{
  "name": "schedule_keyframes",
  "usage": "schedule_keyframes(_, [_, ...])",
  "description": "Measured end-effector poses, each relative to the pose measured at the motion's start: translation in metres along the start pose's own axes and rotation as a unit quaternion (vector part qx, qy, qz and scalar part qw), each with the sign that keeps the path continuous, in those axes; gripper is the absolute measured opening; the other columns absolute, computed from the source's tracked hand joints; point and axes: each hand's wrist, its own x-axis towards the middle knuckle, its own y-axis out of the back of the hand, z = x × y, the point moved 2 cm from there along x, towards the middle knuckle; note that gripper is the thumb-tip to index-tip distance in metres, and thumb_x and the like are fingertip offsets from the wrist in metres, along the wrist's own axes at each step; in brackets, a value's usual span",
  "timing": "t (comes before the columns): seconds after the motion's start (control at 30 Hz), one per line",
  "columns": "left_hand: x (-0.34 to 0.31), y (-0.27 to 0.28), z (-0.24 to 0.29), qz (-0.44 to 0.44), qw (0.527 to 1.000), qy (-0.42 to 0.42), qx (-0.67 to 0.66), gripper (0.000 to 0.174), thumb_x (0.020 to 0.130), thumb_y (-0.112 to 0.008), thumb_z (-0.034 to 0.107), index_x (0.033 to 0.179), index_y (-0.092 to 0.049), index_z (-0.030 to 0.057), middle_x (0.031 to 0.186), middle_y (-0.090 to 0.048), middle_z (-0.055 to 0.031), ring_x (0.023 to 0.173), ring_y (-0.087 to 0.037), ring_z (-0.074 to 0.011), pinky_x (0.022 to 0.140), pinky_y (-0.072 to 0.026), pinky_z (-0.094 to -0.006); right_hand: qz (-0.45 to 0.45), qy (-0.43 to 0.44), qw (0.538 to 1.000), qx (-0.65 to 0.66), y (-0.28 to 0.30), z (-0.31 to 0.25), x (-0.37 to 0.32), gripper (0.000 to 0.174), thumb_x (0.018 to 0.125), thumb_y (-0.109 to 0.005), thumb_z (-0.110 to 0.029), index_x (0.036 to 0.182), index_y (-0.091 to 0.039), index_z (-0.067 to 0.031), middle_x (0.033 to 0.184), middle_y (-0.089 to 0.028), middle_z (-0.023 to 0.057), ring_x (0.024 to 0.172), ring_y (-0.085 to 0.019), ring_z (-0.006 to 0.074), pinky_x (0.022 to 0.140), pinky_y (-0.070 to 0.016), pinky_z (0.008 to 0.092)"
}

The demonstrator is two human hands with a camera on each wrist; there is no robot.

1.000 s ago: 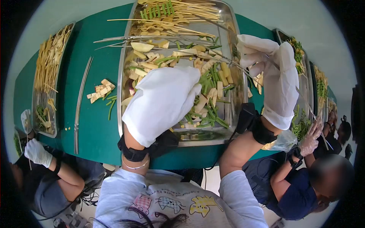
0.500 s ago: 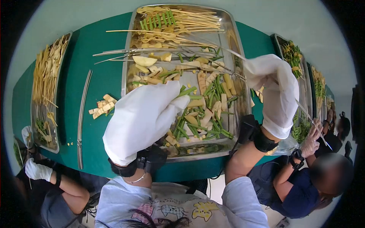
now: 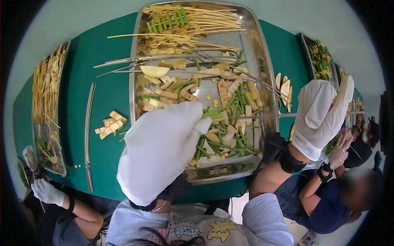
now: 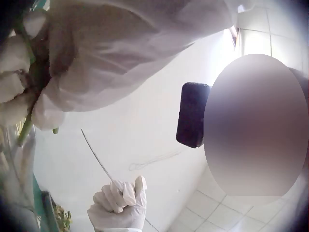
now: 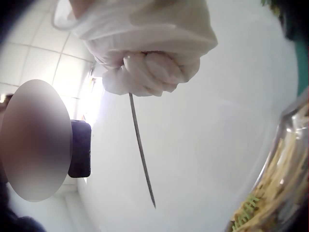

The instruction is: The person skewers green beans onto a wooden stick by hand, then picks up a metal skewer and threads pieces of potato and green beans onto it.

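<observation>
My gloved left hand (image 3: 162,147) is over the near left part of a metal tray (image 3: 223,174). Between its thumb and fingers it pinches a few cut green bean pieces (image 3: 212,112), whose ends poke out in the left wrist view. To the right of the tray, my gloved right hand (image 3: 321,119) grips a thin metal skewer (image 3: 283,115) in curled fingers. Its tip points left toward the beans; the right wrist view shows the shaft bare. Beneath, the tray holds loose green beans (image 3: 236,100), pale vegetable strips (image 3: 222,91) and a pale slice (image 3: 155,71).
Several metal skewers (image 3: 123,62) lie across the tray, with wooden-stick skewers (image 3: 205,16) at its far end. More metal skewers (image 3: 89,139) and cut strips (image 3: 111,125) lie left on the green table (image 3: 102,53). Trays of skewers flank both sides; other people work nearby.
My right hand has swung right and lower, bringing the skewer roughly level and pointing left. My left hand has shifted left and nearer to me and now shows green beans in its pinch.
</observation>
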Motion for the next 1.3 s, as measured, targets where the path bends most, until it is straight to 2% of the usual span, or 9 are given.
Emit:
schedule_keyframes(0.2, [0.003, 0.002, -0.007, -0.043, 0.965, 0.064, -0.25, 0.015, 0.086, -0.053, 0.013, 0.087, -0.058, -0.0002, 0.065, -0.059, -0.009, 0.053, -0.055, -0.0147, 0.048, -0.0408, -0.0264, -0.108, -0.008, 0.994, 0.033, 0.009, -0.002, 0.004, 0.041, 0.093, -0.047, -0.037, 0.064, -0.053, -0.0087, 0.053, -0.046, 0.0003, 0.044, -0.041, 0.0133, 0.042, -0.0305, 0.0276])
schedule_keyframes(0.33, [0.005, 0.008, 0.01, -0.012, 0.821, 0.199, -0.535, 0.02, 0.09, -0.048, 0.017, 0.091, -0.056, -0.0008, 0.067, -0.062, -0.0101, 0.047, -0.055, -0.0137, 0.041, -0.0405, -0.0211, 0.045, 0.04, 0.998, 0.028, 0.012, -0.004, 0.006, 0.04, 0.094, -0.047, -0.035, 0.063, -0.053, -0.0094, 0.053, -0.047, 0.0004, 0.044, -0.041, 0.0127, 0.042, -0.0308, 0.0276])
schedule_keyframes(0.43, [0.005, 0.017, 0.016, 0.004, 0.721, 0.212, -0.66, 0.024, 0.091, -0.047, 0.018, 0.095, -0.059, -0.0024, 0.076, -0.064, -0.0087, 0.065, -0.062, -0.0135, 0.052, -0.0465, -0.0228, -0.061, 0.026, 0.996, 0.054, 0.007, -0.008, 0.006, 0.045, 0.095, -0.042, -0.037, 0.06, -0.049, -0.0106, 0.051, -0.04, -0.0002, 0.041, -0.034, 0.0137, 0.041, -0.027, 0.0274])
schedule_keyframes(0.63, [0.009, 0.011, 0.012, 0.022, 0.763, 0.17, -0.623, 0.025, 0.092, -0.046, 0.014, 0.107, -0.055, -0.0045, 0.089, -0.063, -0.0112, 0.075, -0.062, -0.0143, 0.058, -0.0501, -0.0232, -0.113, 0.018, 0.991, 0.069, 0.006, -0.014, 0.004, 0.048, 0.095, -0.038, -0.04, 0.056, -0.039, -0.0124, 0.05, -0.033, -0.0005, 0.041, -0.028, 0.0132, 0.042, -0.0218, 0.0275])
schedule_keyframes(0.73, [0.01, 0.005, 0.014, 0.06, 0.796, 0.153, -0.582, 0.032, 0.09, -0.045, 0.014, 0.115, -0.051, -0.0047, 0.093, -0.064, -0.0134, 0.077, -0.063, -0.0176, 0.062, -0.0498, -0.0226, -0.006, 0.052, 0.999, 0.009, 0.005, -0.012, 0.001, 0.048, 0.095, -0.04, -0.04, 0.056, -0.039, -0.0115, 0.05, -0.033, -0.0007, 0.043, -0.028, 0.0127, 0.043, -0.0228, 0.0275])
schedule_keyframes(0.87, [0.012, -0.001, 0.012, 0.079, 0.829, 0.103, -0.543, 0.037, 0.086, -0.049, 0.009, 0.12, -0.047, -0.0046, 0.097, -0.062, -0.0134, 0.084, -0.062, -0.0169, 0.068, -0.0483, -0.021, -0.055, 0.071, 0.994, 0.062, -0.003, -0.013, -0.001, 0.034, 0.096, -0.04, -0.035, 0.077, -0.05, -0.0081, 0.056, -0.038, -0.0007, 0.048, -0.033, 0.0118, 0.046, -0.0274, 0.0264])
schedule_keyframes(1.07, [0.012, 0.006, 0.009, 0.005, 0.848, 0.167, -0.503, 0.037, 0.081, -0.053, 0.003, 0.117, -0.05, -0.0029, 0.083, -0.063, -0.0095, 0.066, -0.059, -0.012, 0.054, -0.0436, -0.0185, 0.088, 0.104, 0.99, 0.033, 0.011, -0.009, -0.006, 0.038, 0.097, -0.038, -0.028, 0.12, -0.047, 0.0, 0.074, -0.047, 0.0011, 0.059, -0.041, 0.0106, 0.05, -0.0306, 0.0243])
schedule_keyframes(1.2, [0.01, 0.009, 0.01, 0.01, 0.859, 0.176, -0.48, 0.037, 0.08, -0.054, 0.005, 0.115, -0.05, -0.0033, 0.08, -0.063, -0.0092, 0.059, -0.056, -0.0107, 0.049, -0.0395, -0.0186, -0.024, 0.024, 0.994, 0.107, 0.006, -0.013, -0.004, 0.04, 0.097, -0.037, -0.034, 0.1, -0.057, 0.0004, 0.063, -0.046, 0.0032, 0.048, -0.039, 0.0129, 0.045, -0.0301, 0.0243])
schedule_keyframes(1.3, [0.012, 0.014, 0.018, 0.05, 0.817, 0.157, -0.552, 0.039, 0.08, -0.056, 0.009, 0.116, -0.05, -0.0038, 0.08, -0.063, -0.0094, 0.059, -0.057, -0.0113, 0.05, -0.0398, -0.0192, 0.224, 0.068, 0.969, 0.077, -0.028, -0.022, -0.01, 0.045, 0.096, -0.038, -0.039, 0.085, -0.059, -0.0002, 0.061, -0.049, 0.0057, 0.047, -0.042, 0.0147, 0.045, -0.0328, 0.0246])
